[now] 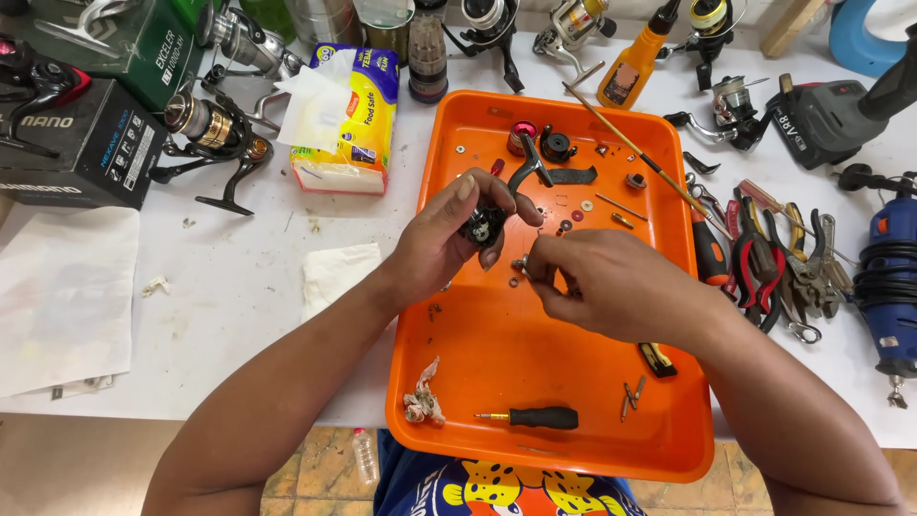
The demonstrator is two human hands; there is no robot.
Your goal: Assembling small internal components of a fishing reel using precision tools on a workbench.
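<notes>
Behind the left hand (449, 239) lies a yellow-blue tissue pack (349, 115).

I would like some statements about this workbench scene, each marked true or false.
1. The left hand holds a small black reel body above the orange tray. True.
2. The right hand holds the screwdriver. False: the black-handled screwdriver lies in the tray near its front edge; the right hand pinches a small metal part.
3. The tray is blue. False: it is orange.
4. Pliers lie on the table right of the tray. True.
5. A crumpled tissue lies in the tray. True.
</notes>
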